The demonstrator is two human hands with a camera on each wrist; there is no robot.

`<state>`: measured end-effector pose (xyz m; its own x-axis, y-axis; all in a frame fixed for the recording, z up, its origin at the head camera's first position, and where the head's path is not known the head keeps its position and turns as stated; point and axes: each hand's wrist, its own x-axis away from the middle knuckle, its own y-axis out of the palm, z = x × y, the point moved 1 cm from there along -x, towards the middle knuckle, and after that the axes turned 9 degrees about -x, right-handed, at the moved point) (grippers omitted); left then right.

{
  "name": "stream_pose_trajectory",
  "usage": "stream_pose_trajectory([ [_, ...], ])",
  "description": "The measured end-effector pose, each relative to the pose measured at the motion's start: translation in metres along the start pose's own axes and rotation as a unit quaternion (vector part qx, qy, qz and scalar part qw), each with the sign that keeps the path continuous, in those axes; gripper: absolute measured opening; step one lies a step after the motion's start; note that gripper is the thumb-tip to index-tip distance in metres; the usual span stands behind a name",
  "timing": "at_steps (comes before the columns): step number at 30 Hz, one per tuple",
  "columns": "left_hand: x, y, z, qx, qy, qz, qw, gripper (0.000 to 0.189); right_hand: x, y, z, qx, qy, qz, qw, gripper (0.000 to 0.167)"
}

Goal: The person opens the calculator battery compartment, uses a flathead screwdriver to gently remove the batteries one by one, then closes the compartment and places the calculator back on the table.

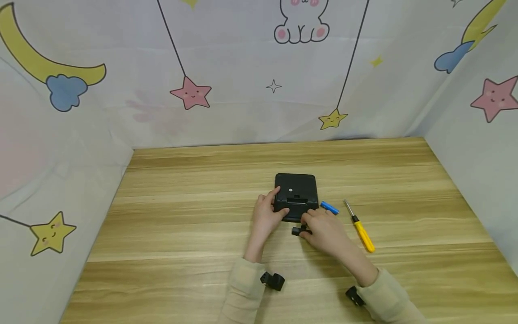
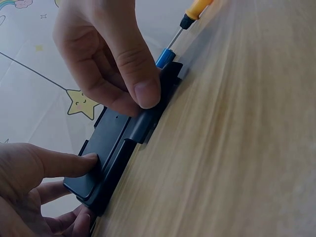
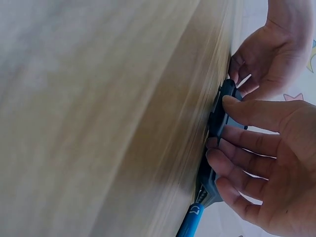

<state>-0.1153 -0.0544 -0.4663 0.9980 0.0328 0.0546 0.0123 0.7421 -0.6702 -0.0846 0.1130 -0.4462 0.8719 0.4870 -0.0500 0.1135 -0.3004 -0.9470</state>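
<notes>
A flat, square black device (image 1: 296, 183) with a recessed slot lies on the wooden table. My left hand (image 1: 267, 212) grips its left side, thumb on top and fingers at the edge; in the left wrist view the thumb presses on the black casing (image 2: 81, 185). At the device's near edge, my right hand (image 1: 325, 230) pinches a small black plastic piece (image 1: 296, 231) between thumb and fingers. That piece, long and narrow in the left wrist view, is partly hidden by the fingers. Just beyond the right hand lies a blue cylindrical battery (image 1: 329, 208).
To the right, a screwdriver (image 1: 363, 234) with a yellow handle lies on the table (image 1: 174, 225), its tip pointing away. A white cloth (image 1: 243, 112) printed with stars and moons hangs behind and at both sides.
</notes>
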Motion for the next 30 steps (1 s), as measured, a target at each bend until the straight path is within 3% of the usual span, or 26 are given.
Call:
stream_pose_trajectory([
  [6, -0.0021, 0.0009, 0.0013, 0.004, -0.018, -0.013, 0.9998, 0.066, -0.0001, -0.0007, -0.0008, -0.007, 0.001, -0.002, 1.0000, 0.024],
  [21, -0.0013, 0.0003, 0.0021, 0.002, -0.017, -0.009, 0.9998, 0.066, 0.0011, -0.0022, -0.0010, -0.044, 0.017, -0.017, 0.9987, 0.024],
  [30, -0.0014, 0.0012, 0.0012, 0.003, -0.017, -0.010, 0.9998, 0.066, 0.0013, -0.0022, -0.0020, -0.057, -0.010, 0.018, 0.9981, 0.016],
])
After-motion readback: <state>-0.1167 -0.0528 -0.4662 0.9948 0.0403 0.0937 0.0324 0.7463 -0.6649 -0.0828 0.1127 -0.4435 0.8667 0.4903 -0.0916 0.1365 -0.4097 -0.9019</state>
